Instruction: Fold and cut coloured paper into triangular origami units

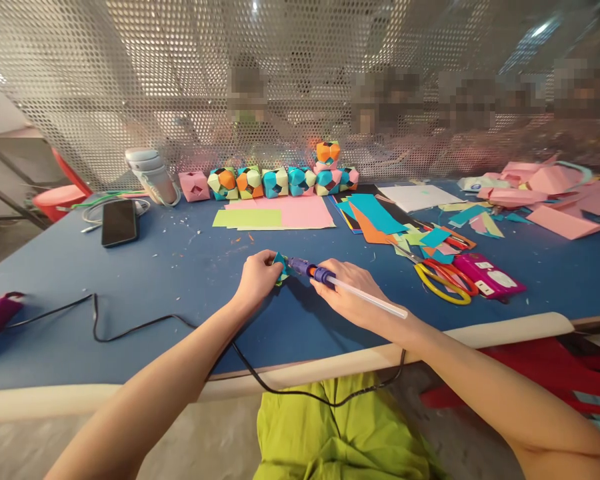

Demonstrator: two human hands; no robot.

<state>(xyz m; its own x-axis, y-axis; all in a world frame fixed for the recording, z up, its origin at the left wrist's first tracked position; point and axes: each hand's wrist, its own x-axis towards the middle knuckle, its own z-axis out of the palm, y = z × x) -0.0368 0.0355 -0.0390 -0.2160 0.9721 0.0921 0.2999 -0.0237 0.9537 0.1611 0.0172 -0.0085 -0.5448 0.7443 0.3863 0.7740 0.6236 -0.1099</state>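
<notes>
Pinching a small folded paper piece in blue and green between thumb and fingers, our left hand keeps it just above the middle of the blue table. Our right hand wraps around a purple glue gun, whose nozzle points at the paper; whether they touch, we cannot tell. A clear glue stick juts from its back over our right wrist. A black cord loops below the table's front edge. Beyond our hands lie pink sheets with a lime strip on top, then a row of folded paper balls. Right of us we see yellow-handled scissors beside a magenta box; to the left, a phone and a white bottle.
</notes>
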